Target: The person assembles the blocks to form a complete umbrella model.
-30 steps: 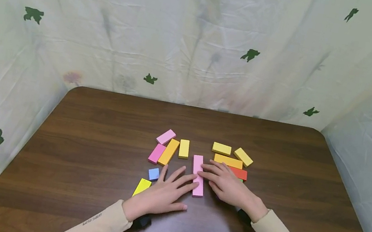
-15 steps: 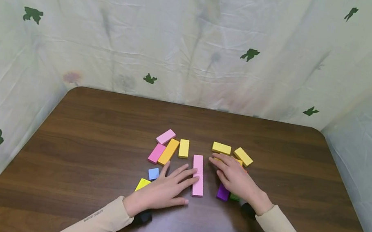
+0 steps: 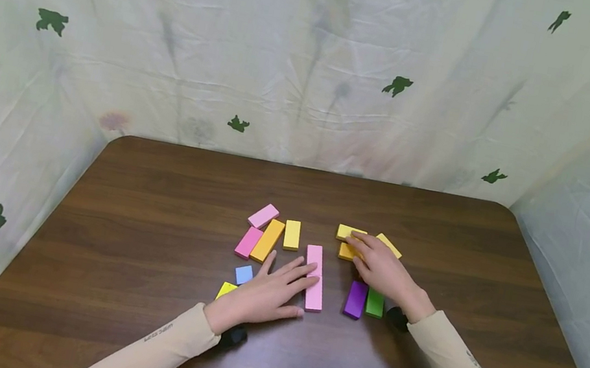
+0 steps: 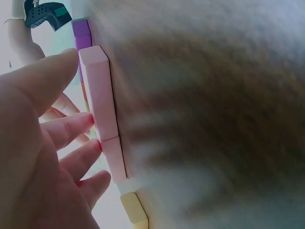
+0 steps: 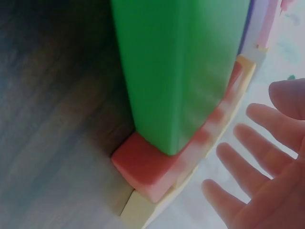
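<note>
Two light pink blocks lie end to end in a column, the far pink block [image 3: 313, 254] and the near pink block [image 3: 314, 299]. My left hand [image 3: 268, 296] has its fingers spread, with fingertips on or just over their left side. My right hand [image 3: 388, 270] hovers over the right cluster, fingers extended and holding nothing. Beneath or beside it lie an orange block [image 3: 347, 252], a yellow block [image 3: 348, 233], a purple block [image 3: 355, 300] and a green block [image 3: 375, 305]. A red block [image 5: 147, 164], covered by the hand in the head view, shows in the right wrist view.
Left of the pink column lie a pale yellow block [image 3: 292, 235], an orange block [image 3: 268, 240], a hot pink block [image 3: 248, 242], another light pink block [image 3: 264, 215], a blue cube [image 3: 243, 275] and a bright yellow block [image 3: 226, 290]. Curtains surround the brown table [image 3: 162, 200].
My right hand has left the pink blocks and moved right and away from me over the orange and yellow blocks, uncovering the purple and green ones. The left hand has barely shifted.
</note>
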### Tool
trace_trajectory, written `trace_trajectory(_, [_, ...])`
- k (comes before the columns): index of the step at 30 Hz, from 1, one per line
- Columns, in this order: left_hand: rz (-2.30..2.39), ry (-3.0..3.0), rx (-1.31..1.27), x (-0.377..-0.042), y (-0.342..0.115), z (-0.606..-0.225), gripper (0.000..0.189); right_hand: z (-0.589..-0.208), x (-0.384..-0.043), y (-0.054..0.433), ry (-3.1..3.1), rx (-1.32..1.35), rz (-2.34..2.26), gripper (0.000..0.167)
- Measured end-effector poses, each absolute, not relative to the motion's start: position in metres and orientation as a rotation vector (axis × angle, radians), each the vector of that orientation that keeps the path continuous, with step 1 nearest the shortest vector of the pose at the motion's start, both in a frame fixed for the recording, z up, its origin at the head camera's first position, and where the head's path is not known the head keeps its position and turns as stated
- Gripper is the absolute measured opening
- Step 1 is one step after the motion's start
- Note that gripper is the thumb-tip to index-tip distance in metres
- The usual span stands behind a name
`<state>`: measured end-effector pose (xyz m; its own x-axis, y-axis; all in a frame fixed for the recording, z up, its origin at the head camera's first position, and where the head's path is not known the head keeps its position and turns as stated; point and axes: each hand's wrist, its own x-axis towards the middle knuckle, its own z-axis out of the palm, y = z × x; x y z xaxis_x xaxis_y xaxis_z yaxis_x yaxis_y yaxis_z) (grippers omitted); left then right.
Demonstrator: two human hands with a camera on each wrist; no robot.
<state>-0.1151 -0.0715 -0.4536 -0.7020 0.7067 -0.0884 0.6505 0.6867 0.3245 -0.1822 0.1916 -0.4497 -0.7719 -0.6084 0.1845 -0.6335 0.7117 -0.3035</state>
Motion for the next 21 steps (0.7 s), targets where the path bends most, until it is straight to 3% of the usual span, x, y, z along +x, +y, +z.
trace_trajectory(21, [0.434,2.646,1.1,-0.1187,-0.0766,-0.4548,0.066,-0.4497,-0.1907,0.1895,-2.939,0.982,0.498,0.039])
